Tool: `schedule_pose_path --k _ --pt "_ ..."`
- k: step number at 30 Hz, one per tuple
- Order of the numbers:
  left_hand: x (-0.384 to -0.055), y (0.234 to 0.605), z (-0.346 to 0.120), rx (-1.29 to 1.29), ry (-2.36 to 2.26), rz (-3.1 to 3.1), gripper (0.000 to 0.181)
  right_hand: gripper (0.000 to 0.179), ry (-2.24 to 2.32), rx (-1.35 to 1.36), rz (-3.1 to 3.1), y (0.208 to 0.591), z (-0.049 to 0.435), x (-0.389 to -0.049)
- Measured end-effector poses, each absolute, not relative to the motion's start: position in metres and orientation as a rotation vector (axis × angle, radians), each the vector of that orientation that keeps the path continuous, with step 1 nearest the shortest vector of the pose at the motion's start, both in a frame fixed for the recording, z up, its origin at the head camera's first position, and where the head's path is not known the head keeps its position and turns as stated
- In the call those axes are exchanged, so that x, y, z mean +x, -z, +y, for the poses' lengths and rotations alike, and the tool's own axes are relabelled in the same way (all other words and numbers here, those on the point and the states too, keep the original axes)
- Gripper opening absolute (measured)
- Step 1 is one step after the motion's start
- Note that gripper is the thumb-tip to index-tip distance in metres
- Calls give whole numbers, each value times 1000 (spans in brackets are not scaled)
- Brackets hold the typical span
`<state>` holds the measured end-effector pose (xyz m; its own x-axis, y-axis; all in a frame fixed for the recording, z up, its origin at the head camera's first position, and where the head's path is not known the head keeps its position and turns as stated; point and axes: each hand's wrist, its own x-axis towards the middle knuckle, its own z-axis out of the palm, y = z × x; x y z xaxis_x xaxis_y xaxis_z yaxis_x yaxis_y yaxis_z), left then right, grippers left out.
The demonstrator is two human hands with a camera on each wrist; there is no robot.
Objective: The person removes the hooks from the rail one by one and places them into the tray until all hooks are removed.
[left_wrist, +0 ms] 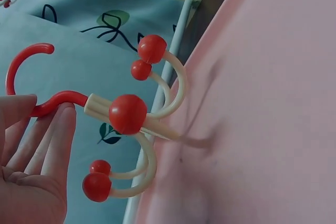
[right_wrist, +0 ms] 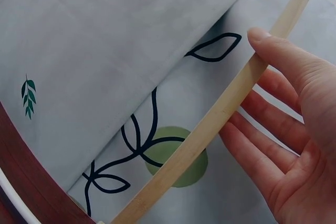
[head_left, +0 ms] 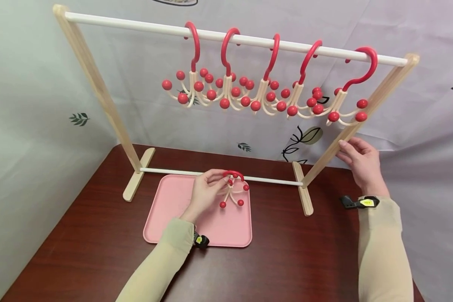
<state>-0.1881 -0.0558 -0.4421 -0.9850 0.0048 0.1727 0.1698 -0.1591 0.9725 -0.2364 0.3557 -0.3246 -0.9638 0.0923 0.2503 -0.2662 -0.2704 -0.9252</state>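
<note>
My left hand pinches the red hook of a small hanger between thumb and fingertips, over a pink tray. Cream curved arms tipped with red balls spread from its stem; in the left wrist view the hanger lies sideways. At the right end of a rack, my right hand holds the wooden post, thumb across it and the other fingers at its far side. Several similar hangers hang by red hooks from the rack's white top rod.
The rack stands on two wooden feet joined by a white lower rod, just behind the tray. Everything rests on a dark reddish-brown table. Pale cloth with leaf prints hangs behind.
</note>
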Motion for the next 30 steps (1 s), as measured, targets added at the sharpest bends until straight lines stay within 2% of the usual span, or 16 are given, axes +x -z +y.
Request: schedule_pose_path --k 23,30 --pt "-195 454 -46 -62 2407 -1934 23 13 -2295 184 -1773 327 355 -236" --pt "-196 454 -51 -129 2343 -1986 32 13 -2312 195 -1757 326 354 -235"
